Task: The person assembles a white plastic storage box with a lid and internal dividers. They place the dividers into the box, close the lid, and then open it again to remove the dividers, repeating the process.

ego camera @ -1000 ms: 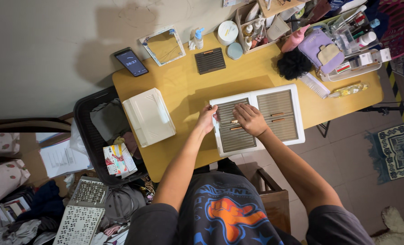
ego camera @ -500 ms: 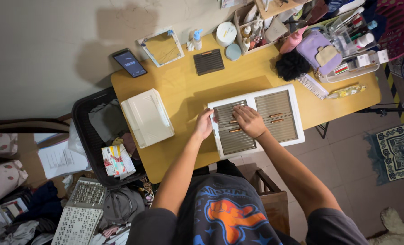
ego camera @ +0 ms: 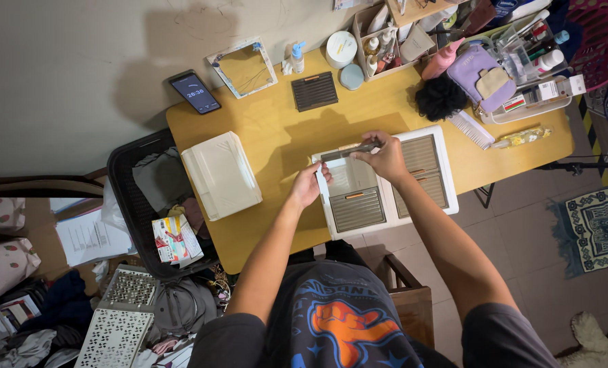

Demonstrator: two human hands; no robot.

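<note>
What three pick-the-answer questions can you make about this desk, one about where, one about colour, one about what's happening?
1. Where does the phone lie?
A. at the yellow table's far left corner
B. in the black basket
C. on the white drawer unit

2. What colour is the closed box left of the hands?
A. red
B. white
C. green

3. What is the right hand doing?
A. resting flat on the table
B. holding the phone
C. holding a slatted drawer front lifted off the drawer unit

Answers:
1 A, it sits by the corner near the small mirror.
2 B, its lid is plain white.
3 C, the slot beneath shows open, while the left hand steadies the unit's edge.
</note>
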